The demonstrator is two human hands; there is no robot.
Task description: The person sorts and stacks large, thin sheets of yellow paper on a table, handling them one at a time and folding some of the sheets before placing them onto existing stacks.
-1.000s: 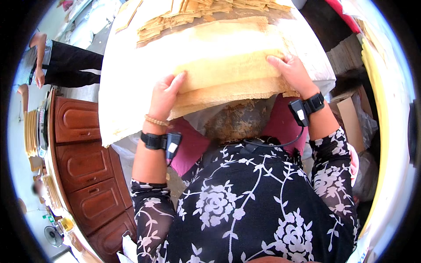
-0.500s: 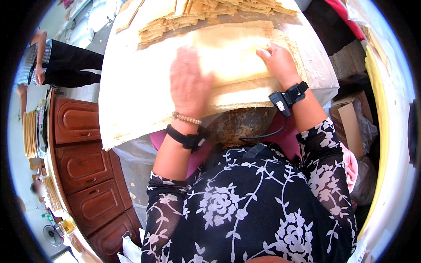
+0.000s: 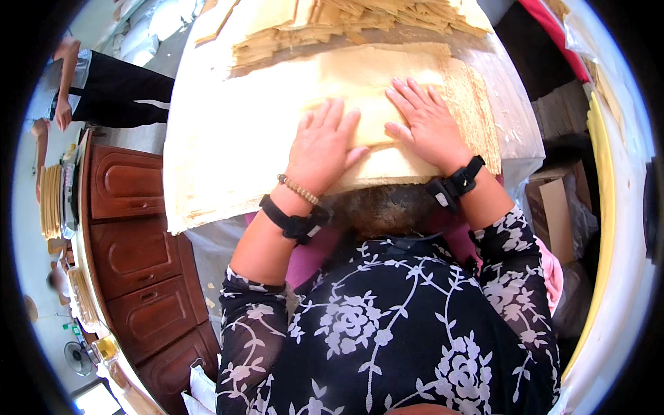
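A pale yellow, thin sheet (image 3: 370, 114) with a folded-looking near edge lies on a wide stack of similar sheets (image 3: 221, 149); their exact kind cannot be told, and bright glare washes out much of the surface. My left hand (image 3: 320, 146) rests flat on the sheet's left part, fingers stretched forward and thumb out to the right. On its right part, my right hand (image 3: 430, 131) lies palm down with the fingers spread. Neither hand grips anything. The stack's right side shows rough, layered edges.
Toward the far side of the table lies a heap of folded yellowish pieces (image 3: 346, 24). A red-brown wooden cabinet (image 3: 130, 183) stands to the left, with a person in dark trousers (image 3: 128, 90) beyond it. An opened cardboard box (image 3: 555, 216) sits at the right.
My left hand has gone from a blurred sweep to lying flat on the sheet. My right hand has opened from a pinch at the sheet's right side and moved down flat onto it.
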